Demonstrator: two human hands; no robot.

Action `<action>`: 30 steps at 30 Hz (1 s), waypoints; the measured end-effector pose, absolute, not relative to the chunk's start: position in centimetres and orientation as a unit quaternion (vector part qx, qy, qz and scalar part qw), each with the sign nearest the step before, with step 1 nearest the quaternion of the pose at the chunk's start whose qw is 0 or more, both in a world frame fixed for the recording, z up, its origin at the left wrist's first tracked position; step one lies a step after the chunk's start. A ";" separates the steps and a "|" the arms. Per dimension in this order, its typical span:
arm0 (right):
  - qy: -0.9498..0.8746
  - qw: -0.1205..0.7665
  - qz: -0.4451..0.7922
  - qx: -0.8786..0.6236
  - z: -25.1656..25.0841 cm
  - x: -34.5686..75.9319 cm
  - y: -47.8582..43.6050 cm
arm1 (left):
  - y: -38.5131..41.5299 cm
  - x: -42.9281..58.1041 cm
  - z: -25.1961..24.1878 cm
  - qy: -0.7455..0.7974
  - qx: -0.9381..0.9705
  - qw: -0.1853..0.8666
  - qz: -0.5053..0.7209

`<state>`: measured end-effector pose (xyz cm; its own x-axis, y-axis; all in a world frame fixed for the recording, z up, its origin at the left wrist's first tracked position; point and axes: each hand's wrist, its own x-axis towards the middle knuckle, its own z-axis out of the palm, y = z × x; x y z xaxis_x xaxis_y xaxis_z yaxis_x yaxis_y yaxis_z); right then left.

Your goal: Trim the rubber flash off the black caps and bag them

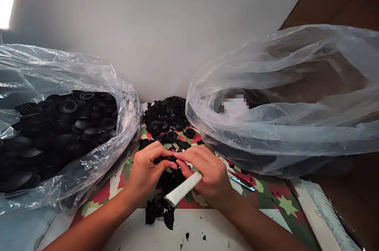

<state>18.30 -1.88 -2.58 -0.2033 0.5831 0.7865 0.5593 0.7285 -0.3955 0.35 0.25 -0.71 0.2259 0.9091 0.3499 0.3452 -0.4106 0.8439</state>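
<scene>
Pinched between the thumb and fingers of my left hand [148, 170] is a small black rubber part [164, 159], mostly covered by the fingers. My right hand [209, 170] is closed around a tool with a pale, wrapped-looking handle [183, 189], which sticks out toward me; its working end is hidden. Both hands' fingertips meet at the black part. Below them lie black rubber scraps [160, 211], partly over the edge of a white board [192, 229]. Several round black parts [171, 136] lie just beyond the fingers.
At left, a clear plastic bag [127, 100] holds many ridged black round parts [68, 124]. Another clear bag [251, 136] gapes open at right. A heap of black pieces [168, 110] sits by the wall. A red-and-metal tool [241, 180] lies on the patterned cloth [272, 191].
</scene>
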 end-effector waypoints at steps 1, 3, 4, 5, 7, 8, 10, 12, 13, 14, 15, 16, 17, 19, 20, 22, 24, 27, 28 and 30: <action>-0.785 0.499 -0.017 -0.366 -2.6 18.3 -1.9 | 0.2 0.4 -0.7 0.438 0.720 0.311 0.440; -0.803 0.471 -0.064 -0.360 -2.6 18.2 -1.9 | 0.2 0.4 -0.8 0.437 0.729 0.296 0.436; -0.810 0.458 -0.082 -0.356 -2.6 18.2 -1.9 | 0.2 0.4 -0.9 0.435 0.735 0.289 0.433; -0.816 0.447 -0.096 -0.353 -2.5 18.2 -1.9 | 0.3 0.4 -0.9 0.433 0.741 0.282 0.429; -0.826 0.428 -0.115 -0.348 -2.5 18.2 -1.9 | 0.3 0.3 -1.0 0.425 0.758 0.269 0.415; -0.830 0.418 -0.118 -0.351 -2.5 18.2 -2.0 | 0.3 0.2 -1.0 0.422 0.767 0.262 0.407; -0.836 0.398 -0.114 -0.360 -2.7 18.2 -2.1 | 0.4 0.0 -1.1 0.416 0.782 0.243 0.395; -0.842 0.381 -0.105 -0.367 -2.8 18.0 -2.3 | 0.5 -0.1 -1.2 0.412 0.795 0.226 0.384; -0.844 0.376 -0.102 -0.368 -2.9 18.0 -2.4 | 0.5 -0.1 -1.3 0.411 0.799 0.219 0.380; -0.845 0.376 -0.101 -0.366 -2.9 17.9 -2.5 | 0.5 -0.1 -1.3 0.410 0.802 0.216 0.376; -0.844 0.379 -0.100 -0.365 -3.0 17.9 -2.5 | 0.5 -0.1 -1.3 0.410 0.803 0.216 0.375; -0.842 0.386 -0.096 -0.365 -3.0 17.9 -2.4 | 0.4 -0.1 -1.3 0.408 0.802 0.220 0.375; -0.833 0.399 -0.085 -0.372 -3.1 18.0 -2.2 | 0.4 -0.1 -1.3 0.408 0.800 0.226 0.378; -0.802 0.434 -0.033 -0.409 -3.3 18.4 -1.5 | 0.2 0.0 -1.0 0.408 0.789 0.248 0.386; -0.775 0.455 0.008 -0.439 -3.5 18.7 -1.0 | 0.2 0.0 -0.8 0.411 0.779 0.264 0.392; -0.712 0.479 0.112 -0.500 -3.8 19.5 0.0 | 0.2 -0.1 -0.3 0.423 0.748 0.313 0.405; -0.659 0.480 0.229 -0.533 -4.0 20.1 0.8 | 0.4 -0.2 0.1 0.432 0.706 0.376 0.417; -0.628 0.458 0.338 -0.530 -4.0 20.2 1.0 | 0.8 -0.4 0.5 0.436 0.644 0.469 0.419; -0.624 0.458 0.352 -0.527 -3.9 20.0 0.8 | 0.9 -0.4 0.5 0.435 0.623 0.498 0.418; -0.617 0.468 0.362 -0.518 -3.6 19.7 0.4 | 1.1 -0.5 0.2 0.429 0.581 0.550 0.420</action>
